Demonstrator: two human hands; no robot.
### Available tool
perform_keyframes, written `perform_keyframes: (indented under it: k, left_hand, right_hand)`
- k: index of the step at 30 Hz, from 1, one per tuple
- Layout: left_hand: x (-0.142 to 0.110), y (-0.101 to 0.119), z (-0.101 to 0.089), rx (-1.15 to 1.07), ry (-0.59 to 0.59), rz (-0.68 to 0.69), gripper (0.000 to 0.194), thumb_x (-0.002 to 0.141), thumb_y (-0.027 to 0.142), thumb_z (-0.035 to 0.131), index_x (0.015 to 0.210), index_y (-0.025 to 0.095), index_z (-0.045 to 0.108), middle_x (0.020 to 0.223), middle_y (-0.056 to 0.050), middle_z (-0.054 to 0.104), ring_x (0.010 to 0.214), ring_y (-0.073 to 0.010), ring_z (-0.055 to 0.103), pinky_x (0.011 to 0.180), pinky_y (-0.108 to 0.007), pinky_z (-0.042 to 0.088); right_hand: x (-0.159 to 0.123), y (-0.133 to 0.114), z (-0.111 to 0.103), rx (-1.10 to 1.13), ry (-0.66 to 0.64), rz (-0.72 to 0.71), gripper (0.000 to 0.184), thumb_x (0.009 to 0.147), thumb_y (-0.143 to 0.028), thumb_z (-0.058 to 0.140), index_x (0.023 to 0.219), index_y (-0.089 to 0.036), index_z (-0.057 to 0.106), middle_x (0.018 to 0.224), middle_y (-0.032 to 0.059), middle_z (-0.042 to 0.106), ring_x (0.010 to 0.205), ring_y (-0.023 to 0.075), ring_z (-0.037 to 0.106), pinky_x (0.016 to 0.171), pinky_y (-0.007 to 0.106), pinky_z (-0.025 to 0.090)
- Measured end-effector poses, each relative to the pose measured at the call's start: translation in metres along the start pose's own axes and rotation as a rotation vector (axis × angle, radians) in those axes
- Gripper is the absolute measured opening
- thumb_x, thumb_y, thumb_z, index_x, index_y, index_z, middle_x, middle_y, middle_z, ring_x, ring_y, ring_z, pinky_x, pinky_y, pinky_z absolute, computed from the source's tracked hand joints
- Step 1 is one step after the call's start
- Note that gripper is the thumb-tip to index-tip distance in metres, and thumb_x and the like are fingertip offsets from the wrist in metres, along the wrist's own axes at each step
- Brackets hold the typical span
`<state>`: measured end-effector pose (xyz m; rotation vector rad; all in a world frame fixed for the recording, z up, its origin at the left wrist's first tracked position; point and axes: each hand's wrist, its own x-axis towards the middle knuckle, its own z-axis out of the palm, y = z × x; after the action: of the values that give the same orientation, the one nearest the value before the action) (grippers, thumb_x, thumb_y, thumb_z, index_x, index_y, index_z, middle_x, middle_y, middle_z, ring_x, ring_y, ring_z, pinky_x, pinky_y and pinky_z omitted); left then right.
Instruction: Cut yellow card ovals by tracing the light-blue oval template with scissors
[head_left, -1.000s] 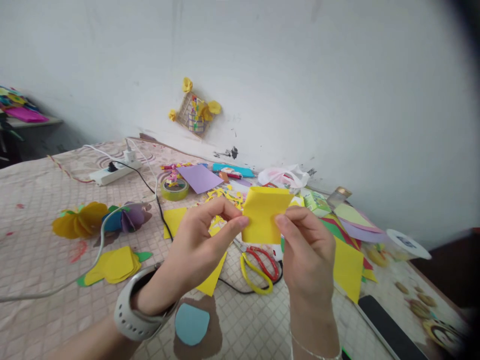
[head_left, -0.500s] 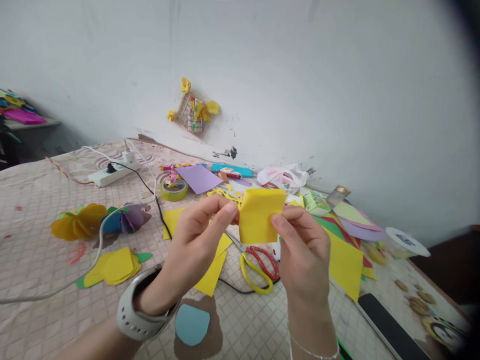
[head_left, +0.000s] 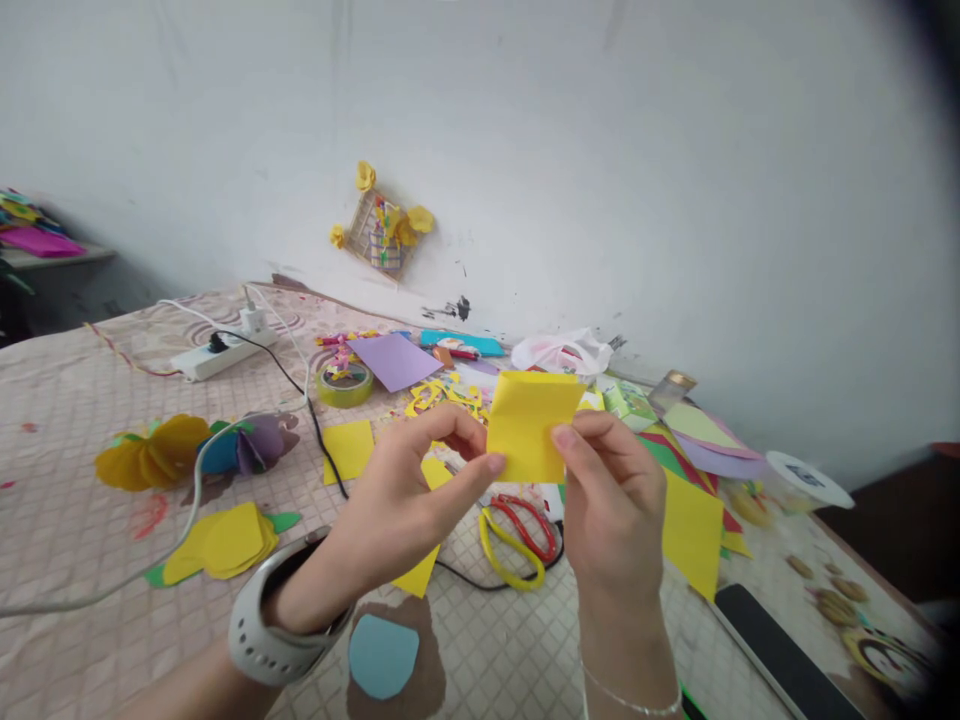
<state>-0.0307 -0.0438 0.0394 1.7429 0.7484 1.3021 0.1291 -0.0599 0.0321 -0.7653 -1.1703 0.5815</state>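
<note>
"Two bare hands over the table (head_left: 510, 650). Marker for the rest: the scissors (head_left: 528, 549), red and yellow loops. Where's the piece in hand?"

"Held up in the air, above and just beyond the scissors' loops: a squarish yellow paper (head_left: 531, 425). Crease-like line across it near the top."

"And the right hand (head_left: 615, 500)?"

"Up and to the right of the scissors. Fingers pinching the paper's right side, thumb on the near face, the others curled behind."

"What about the left hand (head_left: 420, 500)?"

"Left of the scissors. Thumb tip on the paper's left edge, low down; index finger bent round to that same edge. Cannot tell whether the two press together through the sheet. Pale watch strap (head_left: 262, 640) at that wrist."

"Ground to the left?"

"Blue paper piece (head_left: 383, 657), left of the scissors and nearer the wearer. Stack of yellow cut-outs (head_left: 236, 540) well to the left of them, green showing beneath. Left and beyond: tape roll (head_left: 343, 394), purple sheet (head_left: 397, 360) near it; power strip (head_left: 225, 352) farther left."

"Right side?"

"Larger yellow sheet (head_left: 694, 530), right of the scissors, past the hand. Flat dark device (head_left: 784, 655), right and nearer. Black cable (head_left: 465, 577) runs close by the loops."
</note>
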Motion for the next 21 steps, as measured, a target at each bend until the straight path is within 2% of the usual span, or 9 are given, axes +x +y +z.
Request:
perform_keyframes:
  k: [4, 8, 12, 17, 21]
  left_hand:
    - [0.0012, -0.0007, 0.0019, 0.027, -0.009, 0.004, 0.018, 0.088, 0.026, 0.06, 0.071, 0.019, 0.056, 0.07, 0.001, 0.058, 0.068, -0.0145, 0.053, 0.066, -0.029, 0.04]
    - [0.002, 0.0003, 0.0037, 0.017, -0.009, 0.005, 0.013, 0.086, 0.026, 0.062, 0.076, 0.018, 0.06, 0.074, -0.001, 0.062, 0.072, -0.0152, 0.056, 0.068, -0.029, 0.041]
    - [0.001, 0.0026, 0.0039, 0.051, -0.04, -0.001, 0.017, 0.087, 0.024, 0.059, 0.07, 0.018, 0.058, 0.067, 0.0, 0.06, 0.065, -0.0139, 0.054, 0.062, -0.027, 0.04]
    - [0.0024, 0.0041, 0.0014, 0.033, -0.021, -0.011, 0.013, 0.085, 0.025, 0.062, 0.074, 0.018, 0.06, 0.071, 0.0, 0.061, 0.07, -0.0151, 0.055, 0.067, -0.029, 0.041]
    - [0.004, 0.0038, -0.0012, -0.134, 0.082, -0.045, 0.014, 0.078, 0.028, 0.072, 0.083, 0.019, 0.062, 0.082, -0.002, 0.063, 0.079, -0.0169, 0.056, 0.073, -0.029, 0.044]
  right_hand:
    - [0.0019, 0.0008, -0.0017, -0.002, 0.011, 0.01, 0.014, 0.084, -0.015, 0.066, 0.072, -0.022, 0.067, 0.063, -0.0052, 0.056, 0.06, 0.011, 0.048, 0.055, 0.025, 0.038]
    - [0.0031, 0.001, -0.0024, 0.003, 0.052, 0.0, 0.013, 0.083, -0.017, 0.067, 0.071, -0.022, 0.067, 0.063, -0.0045, 0.057, 0.061, 0.0122, 0.048, 0.056, 0.026, 0.038]
    - [0.0038, 0.0011, -0.0032, -0.028, 0.083, -0.008, 0.012, 0.081, -0.018, 0.069, 0.07, -0.023, 0.067, 0.063, -0.0042, 0.057, 0.061, 0.013, 0.048, 0.056, 0.027, 0.038]
    - [0.0033, 0.0007, -0.0037, -0.015, 0.052, 0.018, 0.012, 0.083, -0.018, 0.068, 0.071, -0.023, 0.066, 0.063, -0.0047, 0.057, 0.061, 0.0121, 0.048, 0.056, 0.026, 0.038]
    - [0.0019, 0.0005, -0.0014, 0.003, -0.064, 0.053, 0.014, 0.084, -0.019, 0.067, 0.071, -0.022, 0.065, 0.064, -0.0045, 0.057, 0.061, 0.0123, 0.05, 0.056, 0.025, 0.04]
